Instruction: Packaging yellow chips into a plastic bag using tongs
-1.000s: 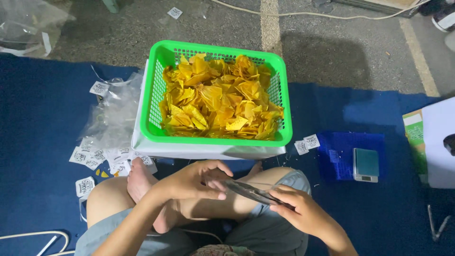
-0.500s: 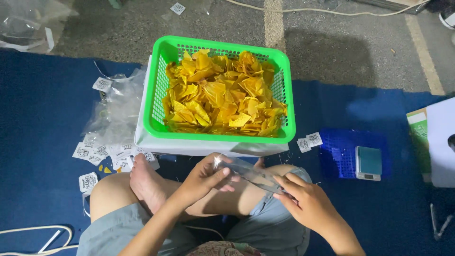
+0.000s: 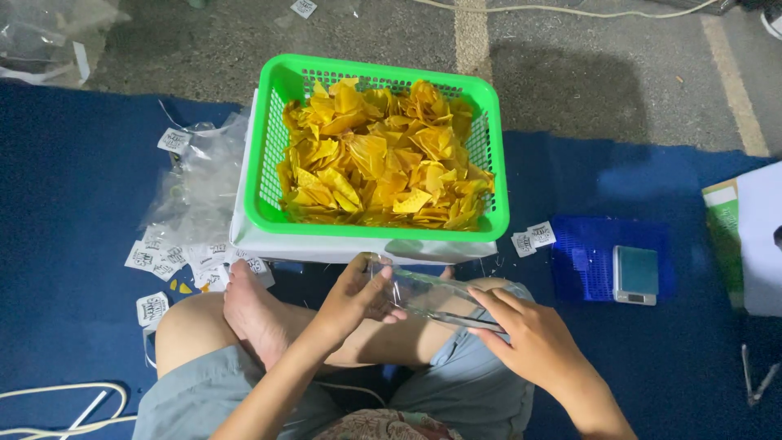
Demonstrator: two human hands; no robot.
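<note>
A: Since half a sec ago, both hands have crept up twd the basket w/ the clear plastic bag [image 3: 428,295] between them; bag's now stretched out longer, mouth end up by the white tray.

B: Grip?

A: Left hand [image 3: 354,297] pinched shut on the bag's upper-left end, thumb + fingers closed on the film. Right hand [image 3: 529,338] clamped on the lower-right end, index finger laid along the top edge. Bag hangs over the person's lap, above the crossed legs, touching both hands only as far as I can tell. Can't tell if anything's inside, it's see-thru and glary.

B: Around them?

A: Green plastic basket [image 3: 269,155] just ahead of the hands, heaped w/ yellow triangular chips [image 3: 383,159]. It sits on a white tray [image 3: 326,247]. Left of that: crumpled clear bags [image 3: 195,191] and scattered small white printed labels [image 3: 175,261] on the blue mat [image 3: 73,212]. Right: two more labels [image 3: 531,238], then a small digital scale [image 3: 635,275] on a blue mesh lid [image 3: 582,261], well apart from the right hand. White-and-green box [image 3: 745,244] at far right edge. Bare foot [image 3: 248,310] tucked just left of the left hand.
</note>
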